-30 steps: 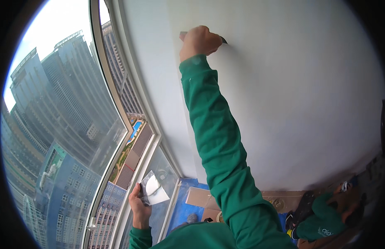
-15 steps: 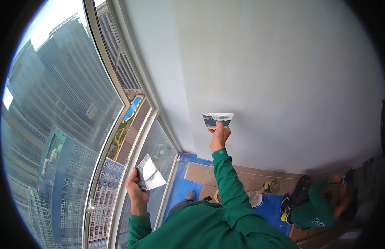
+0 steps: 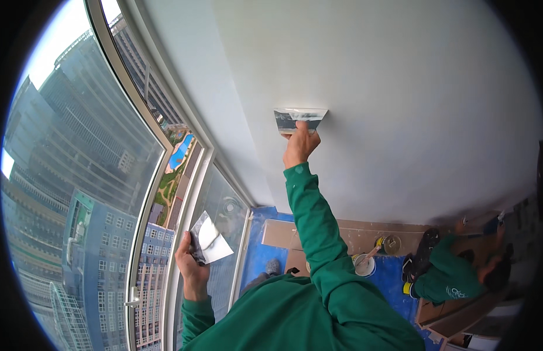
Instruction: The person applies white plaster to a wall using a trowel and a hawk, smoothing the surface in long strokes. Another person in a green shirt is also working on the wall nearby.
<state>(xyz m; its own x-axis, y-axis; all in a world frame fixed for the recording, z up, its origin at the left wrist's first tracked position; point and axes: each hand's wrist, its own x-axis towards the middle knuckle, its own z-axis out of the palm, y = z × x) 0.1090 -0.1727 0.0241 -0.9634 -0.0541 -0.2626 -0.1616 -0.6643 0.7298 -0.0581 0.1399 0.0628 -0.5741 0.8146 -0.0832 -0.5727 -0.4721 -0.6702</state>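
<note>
My right hand (image 3: 302, 146) grips a wide putty knife (image 3: 288, 121), thumb on its dark back. The knife's straight edge lies against the pale grey wall (image 3: 388, 111). White paste is smeared over part of the blade. Lower down on the left, beside the window, my left hand (image 3: 193, 274) is closed on a second putty knife (image 3: 217, 250). Its blade faces up and looks whitish, with what seems to be paste on it; its grip is mostly hidden by my fingers.
On the left stands a tall window with a pale frame (image 3: 144, 225) and a handle (image 3: 133, 299). Blue sheeting (image 3: 257, 245) and brown cardboard (image 3: 278, 233) cover the floor. Right of my arm are an open bucket (image 3: 365, 266) and a can (image 3: 392, 244). A co-worker in green (image 3: 450, 275) crouches at far right.
My right hand has moved the putty knife up the wall, stretching the arm farther out. The left hand keeps its putty knife in nearly the same place. The co-worker has shifted slightly.
</note>
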